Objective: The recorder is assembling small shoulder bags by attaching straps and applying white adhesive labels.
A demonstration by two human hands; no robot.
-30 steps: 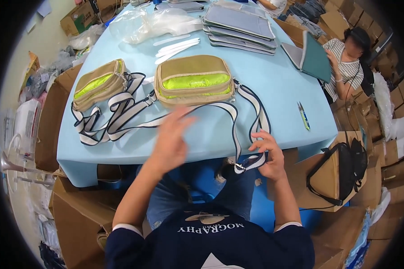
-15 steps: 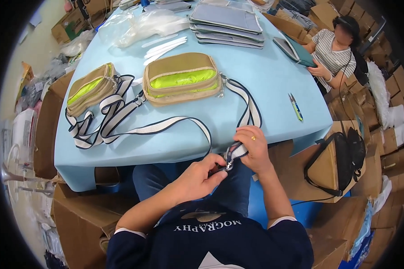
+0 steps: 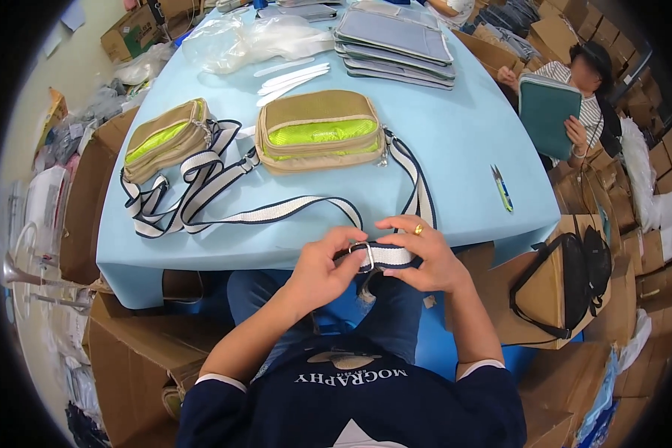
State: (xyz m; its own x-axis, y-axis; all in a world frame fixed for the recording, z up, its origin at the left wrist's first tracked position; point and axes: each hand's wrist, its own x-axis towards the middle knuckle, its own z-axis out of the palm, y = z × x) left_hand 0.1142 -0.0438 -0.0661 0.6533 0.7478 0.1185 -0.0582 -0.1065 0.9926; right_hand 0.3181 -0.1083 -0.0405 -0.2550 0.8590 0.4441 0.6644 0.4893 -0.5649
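Note:
A white strap with dark blue edges (image 3: 393, 257) is stretched between my hands at the table's near edge. My left hand (image 3: 327, 263) pinches it beside a metal buckle (image 3: 366, 256), through which the strap runs. The fingers and thumb of my right hand (image 3: 425, 257) grip the strap just right of the buckle. From there the strap leads back to a tan crossbody bag (image 3: 321, 127) with a lime-green front pocket, lying on the table. A second such bag (image 3: 164, 142) stands to its left, its strap in loose folds.
On the blue-covered table (image 3: 440, 134) lie thread snips (image 3: 502, 188), white strips (image 3: 295, 78), clear plastic (image 3: 254, 45) and stacked grey cases (image 3: 396, 41). Across the right side, a person holds a green case (image 3: 549, 116). Cardboard boxes (image 3: 142, 336) flank the table; a black bag (image 3: 567, 276) sits at right.
My hands have risen slightly and turned the strap level, so the buckle now faces up between them. The co-worker has lifted the green case upright.

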